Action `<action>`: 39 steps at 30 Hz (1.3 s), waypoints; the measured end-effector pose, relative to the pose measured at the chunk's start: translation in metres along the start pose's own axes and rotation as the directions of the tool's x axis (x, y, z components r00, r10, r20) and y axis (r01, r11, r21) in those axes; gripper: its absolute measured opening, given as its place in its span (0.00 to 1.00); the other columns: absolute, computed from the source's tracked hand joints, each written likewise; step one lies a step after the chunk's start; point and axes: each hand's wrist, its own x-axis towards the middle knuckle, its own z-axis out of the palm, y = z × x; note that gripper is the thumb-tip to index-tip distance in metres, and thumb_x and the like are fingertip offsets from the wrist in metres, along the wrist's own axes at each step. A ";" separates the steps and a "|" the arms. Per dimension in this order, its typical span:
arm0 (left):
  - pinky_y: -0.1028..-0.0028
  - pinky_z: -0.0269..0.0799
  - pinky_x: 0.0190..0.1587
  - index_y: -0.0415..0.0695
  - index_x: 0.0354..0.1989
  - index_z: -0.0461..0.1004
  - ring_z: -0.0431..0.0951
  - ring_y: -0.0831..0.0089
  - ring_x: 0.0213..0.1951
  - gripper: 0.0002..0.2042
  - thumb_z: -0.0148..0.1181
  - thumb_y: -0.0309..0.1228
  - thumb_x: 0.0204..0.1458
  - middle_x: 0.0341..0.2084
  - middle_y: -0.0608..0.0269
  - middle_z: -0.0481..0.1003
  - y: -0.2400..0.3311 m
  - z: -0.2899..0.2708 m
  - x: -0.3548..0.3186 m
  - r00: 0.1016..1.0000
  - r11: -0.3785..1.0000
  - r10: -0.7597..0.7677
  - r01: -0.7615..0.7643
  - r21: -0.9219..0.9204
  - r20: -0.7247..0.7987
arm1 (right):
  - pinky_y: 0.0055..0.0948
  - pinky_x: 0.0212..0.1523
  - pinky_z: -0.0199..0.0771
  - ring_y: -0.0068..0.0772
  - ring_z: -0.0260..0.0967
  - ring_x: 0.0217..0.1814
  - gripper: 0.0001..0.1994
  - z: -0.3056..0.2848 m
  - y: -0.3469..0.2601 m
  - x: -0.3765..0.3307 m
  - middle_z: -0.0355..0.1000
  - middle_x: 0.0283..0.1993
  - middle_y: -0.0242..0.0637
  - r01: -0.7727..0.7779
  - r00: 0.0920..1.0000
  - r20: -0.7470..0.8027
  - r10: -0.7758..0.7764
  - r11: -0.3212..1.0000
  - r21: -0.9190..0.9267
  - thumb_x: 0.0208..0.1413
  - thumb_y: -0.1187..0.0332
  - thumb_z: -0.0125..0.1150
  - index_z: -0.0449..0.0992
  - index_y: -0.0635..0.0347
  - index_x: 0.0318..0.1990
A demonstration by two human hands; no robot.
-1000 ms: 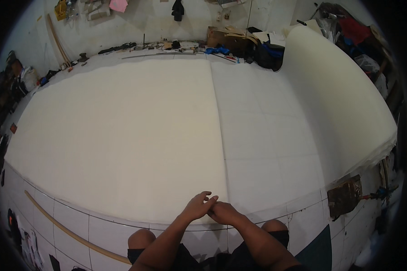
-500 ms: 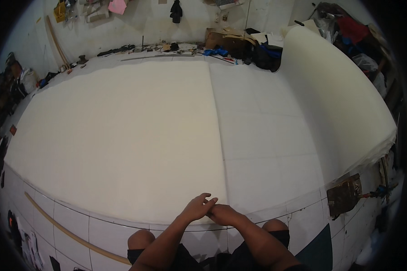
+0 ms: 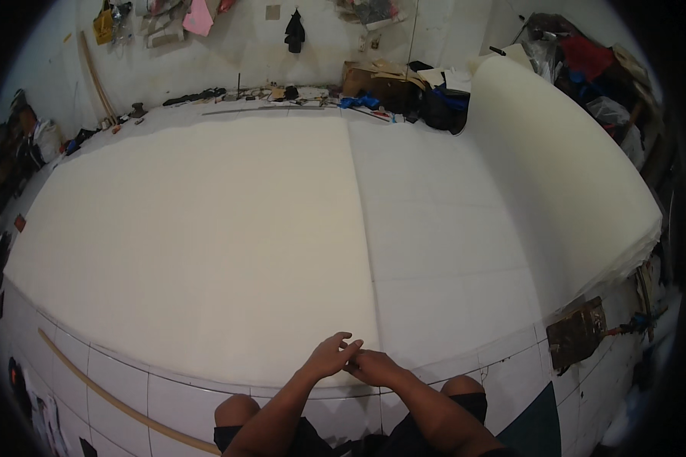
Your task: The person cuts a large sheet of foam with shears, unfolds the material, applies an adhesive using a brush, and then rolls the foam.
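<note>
My two hands meet over the near edge of a wide cream sheet of soft, thick-looking material, close to its right-hand border. With its thumb and a finger stretched apart, my left hand touches the right one. The fingers of my right hand curl in against the left palm, and what they close on, if anything, is hidden. A big roll of the same cream material stands at the right, and a thin, whitish layer runs from it under the cream sheet.
A long wooden strip lies on the tiled floor at the near left. Towards the right sits a brown dustpan-like piece, and nearer me a dark green piece. Along the back wall are a cardboard box, dark bags and clutter.
The whole view has shifted slightly, so the sheet and wall sit lower in the picture. My hands stay together in nearly the same pose.
</note>
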 end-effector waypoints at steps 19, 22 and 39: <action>0.69 0.77 0.39 0.36 0.60 0.64 0.79 0.60 0.41 0.34 0.55 0.53 0.55 0.47 0.42 0.73 -0.004 0.002 0.010 0.998 0.997 -0.062 0.063 -0.047 0.033 | 0.44 0.48 0.72 0.46 0.72 0.50 0.15 0.000 -0.003 -0.002 0.74 0.49 0.41 0.015 1.000 -0.008 -0.015 0.999 0.038 0.61 0.57 0.51 0.75 0.53 0.49; 0.69 0.78 0.37 0.36 0.60 0.64 0.80 0.60 0.40 0.34 0.56 0.53 0.54 0.47 0.42 0.73 -0.014 0.003 0.013 0.999 0.998 -0.053 0.053 -0.045 0.004 | 0.44 0.48 0.72 0.48 0.72 0.50 0.16 0.005 0.000 0.004 0.74 0.50 0.42 0.038 0.999 -0.015 -0.037 0.999 0.027 0.62 0.58 0.51 0.72 0.53 0.52; 0.66 0.76 0.44 0.36 0.59 0.65 0.78 0.56 0.45 0.35 0.55 0.55 0.53 0.45 0.42 0.75 -0.014 0.004 0.013 0.999 0.999 -0.039 0.039 0.028 0.008 | 0.43 0.47 0.72 0.47 0.72 0.48 0.14 0.006 -0.001 0.003 0.75 0.45 0.42 0.085 0.996 -0.001 -0.085 0.996 0.003 0.62 0.59 0.48 0.76 0.52 0.47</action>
